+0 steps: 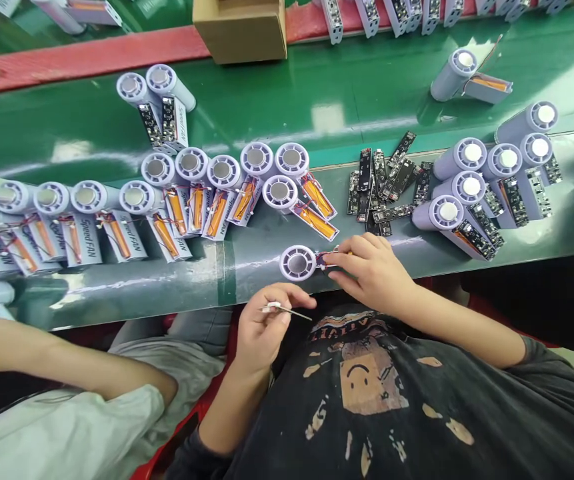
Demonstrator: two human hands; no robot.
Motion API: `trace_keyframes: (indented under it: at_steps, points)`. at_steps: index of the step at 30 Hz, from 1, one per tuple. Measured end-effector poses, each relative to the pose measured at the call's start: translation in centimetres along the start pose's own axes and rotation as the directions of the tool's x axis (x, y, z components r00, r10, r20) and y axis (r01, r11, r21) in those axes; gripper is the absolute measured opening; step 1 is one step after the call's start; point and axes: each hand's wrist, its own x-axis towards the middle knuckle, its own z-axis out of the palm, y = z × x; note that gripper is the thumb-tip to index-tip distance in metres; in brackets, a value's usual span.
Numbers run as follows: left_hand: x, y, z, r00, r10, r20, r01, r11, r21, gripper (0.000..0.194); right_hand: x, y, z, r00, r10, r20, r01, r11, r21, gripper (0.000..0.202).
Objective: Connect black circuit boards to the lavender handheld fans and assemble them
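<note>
Right in front of me a lilac handheld fan (297,263) lies on the bench, its round head facing up. My right hand (379,270) is closed around its open handle, where some wires show; the fingers hide most of the handle. My left hand (267,327), held just off the bench edge, pinches a thin metal tool (294,312) with a white part on it. The tool's tip points right, below the fan and apart from it. Behind my right hand lies a loose pile of black circuit boards (399,179).
Lilac fans (137,197) with orange cells in open handles line the bench to the left. More fans with boards (448,212) stand at right. A cardboard box (239,30) sits at the back beside a red strip (101,57). A co-worker's arm (67,363) is at left.
</note>
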Motion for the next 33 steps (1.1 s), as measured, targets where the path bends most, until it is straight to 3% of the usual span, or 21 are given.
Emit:
trace_keyframes:
  at_steps: [3,5,7,9,12,14,18,20,24,26,29,33]
  points:
    - [0.3,0.6,0.7,0.998,-0.026,0.056,0.022,0.997,0.076,0.01,0.7,0.0,0.3,0.987,0.049,-0.153,-0.063,0.994,-0.089,0.019]
    - [1.0,1.3,1.4,0.999,0.007,0.037,-0.019,0.943,0.332,0.015,0.7,0.3,0.3,0.969,0.014,-0.248,-0.035,0.996,-0.079,0.017]
    - [2.0,2.0,2.1,0.997,0.058,0.05,-0.076,0.761,0.644,0.017,0.2,0.3,0.2,0.938,-0.133,-0.321,0.122,0.991,-0.053,0.016]
    - [3.1,2.6,2.9,0.991,0.075,0.109,-0.132,0.525,0.841,0.018,-0.6,0.1,0.4,0.902,-0.276,-0.332,0.264,0.961,-0.081,0.013]
    - [4.4,2.9,3.9,0.989,0.001,0.147,-0.143,0.265,0.954,0.022,-1.6,-0.5,1.3,0.936,-0.243,-0.253,0.206,0.965,-0.165,0.012]
    - [4.8,2.8,4.2,0.992,-0.039,0.122,-0.113,0.186,0.976,0.02,-1.9,-0.5,2.1,0.955,-0.163,-0.248,0.116,0.974,-0.195,0.015]
    - [5.0,2.4,3.4,0.996,0.008,0.087,-0.085,0.312,0.946,0.014,-1.3,-0.2,3.2,0.931,-0.19,-0.313,0.126,0.969,-0.215,0.013]
    - [5.1,2.3,2.7,0.999,0.032,0.017,-0.028,0.379,0.925,0.013,-0.6,-0.3,3.6,0.923,-0.205,-0.325,0.14,0.967,-0.212,0.011]
    - [5.1,2.3,1.4,0.987,0.027,-0.16,0.132,0.434,0.891,0.013,1.2,-1.4,4.2,0.945,-0.176,-0.274,0.131,0.976,-0.175,0.016]
    - [4.9,2.5,0.8,0.982,0.015,-0.19,0.161,0.469,0.869,0.013,1.9,-1.8,4.3,0.96,-0.178,-0.215,0.149,0.978,-0.144,0.021]
    - [3.8,3.1,0.4,0.989,0.01,-0.149,0.121,0.531,0.839,0.013,2.6,-2.0,4.3,0.985,-0.144,-0.099,0.139,0.988,-0.061,0.026]
    - [1.1,2.9,0.9,0.984,0.165,-0.06,-0.031,0.502,0.864,0.012,3.0,-1.6,3.9,1.0,-0.002,0.001,0.002,0.997,0.072,0.023]
